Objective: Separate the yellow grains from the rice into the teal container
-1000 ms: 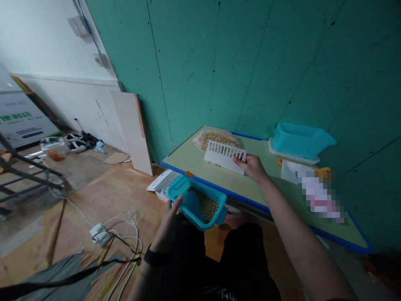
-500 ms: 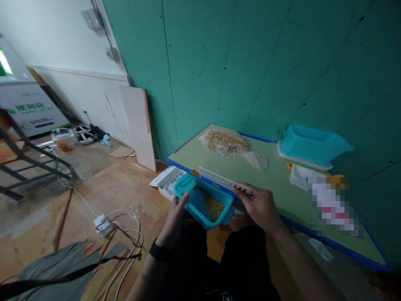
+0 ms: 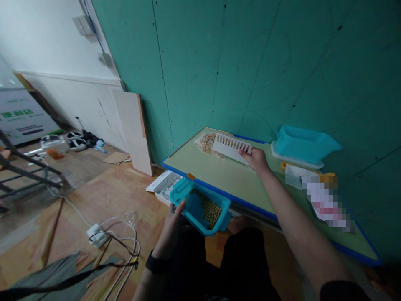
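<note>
My left hand (image 3: 174, 217) grips the near left edge of a small teal tub (image 3: 200, 205) with yellow beans in it, held just below the table's blue front edge. My right hand (image 3: 256, 159) reaches across the green tabletop (image 3: 225, 175) and holds a white slotted plastic panel (image 3: 231, 147) by its right end. The panel stands on edge against a heap of mixed beans and rice (image 3: 207, 143) at the table's far left corner, hiding part of the heap.
A larger teal tub on a white tray (image 3: 303, 144) stands against the green wall at the back right, with white paper and a yellow item (image 3: 326, 177) in front. A board (image 3: 133, 129) leans by the wall. Cables and a power strip (image 3: 97, 235) lie on the wooden floor.
My right hand has carried the white panel from the table's front edge, beside the tub, back out to the heap at the far corner. The left hand still holds the tub.
</note>
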The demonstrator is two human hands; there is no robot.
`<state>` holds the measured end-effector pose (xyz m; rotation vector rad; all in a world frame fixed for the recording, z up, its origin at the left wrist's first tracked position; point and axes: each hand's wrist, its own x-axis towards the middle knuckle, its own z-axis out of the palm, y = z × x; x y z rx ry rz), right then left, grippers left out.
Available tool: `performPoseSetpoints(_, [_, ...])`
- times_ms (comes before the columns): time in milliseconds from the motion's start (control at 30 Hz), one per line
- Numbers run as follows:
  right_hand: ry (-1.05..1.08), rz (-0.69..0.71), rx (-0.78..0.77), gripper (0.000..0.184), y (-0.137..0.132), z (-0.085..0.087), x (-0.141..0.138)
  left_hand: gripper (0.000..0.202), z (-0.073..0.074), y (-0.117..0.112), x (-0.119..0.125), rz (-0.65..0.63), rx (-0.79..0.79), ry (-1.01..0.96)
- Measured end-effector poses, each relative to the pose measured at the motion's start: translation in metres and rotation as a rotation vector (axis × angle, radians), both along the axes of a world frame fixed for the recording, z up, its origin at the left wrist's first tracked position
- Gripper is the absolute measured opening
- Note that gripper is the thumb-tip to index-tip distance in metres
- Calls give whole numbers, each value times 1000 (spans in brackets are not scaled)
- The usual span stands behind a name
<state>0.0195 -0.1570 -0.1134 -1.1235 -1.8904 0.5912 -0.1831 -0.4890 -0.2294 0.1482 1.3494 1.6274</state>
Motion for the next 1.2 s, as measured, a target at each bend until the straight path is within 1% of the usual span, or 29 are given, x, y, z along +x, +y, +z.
performPoseSetpoints(67, [-16,3,13,20,2,-7,3,81,-5,-1,0,-24,-37,37])
performPoseSetpoints(167, [-31,13,19,22,3,-13,8,87,-11,-1,1,-54,-17,91])
performPoseSetpoints(267, [-17,10,10,23,5,-15,9,88,-15,-1,1,-69,4,130])
performPoseSetpoints(367, [9,19,-1,23,6,-15,8,85,-15,-2,2,-64,6,134])
performPoseSetpoints(533, [-31,30,-34,22,4,-13,6,83,-10,-3,6,-58,38,121])
performPoseSetpoints(700, [-3,77,-48,22,4,-14,6,81,-3,-1,10,-20,3,144])
performPoseSetpoints(833, [5,130,-60,22,2,-13,5,78,1,1,13,-16,-4,160])
performPoseSetpoints(933, [2,140,-68,22,0,-12,3,78,6,0,15,-13,-7,176])
performPoseSetpoints(1100, [22,186,-57,20,2,-16,2,81,12,-3,18,-4,-25,206])
performPoseSetpoints(1200, [41,224,-48,21,4,-20,3,78,14,-3,20,2,-27,218])
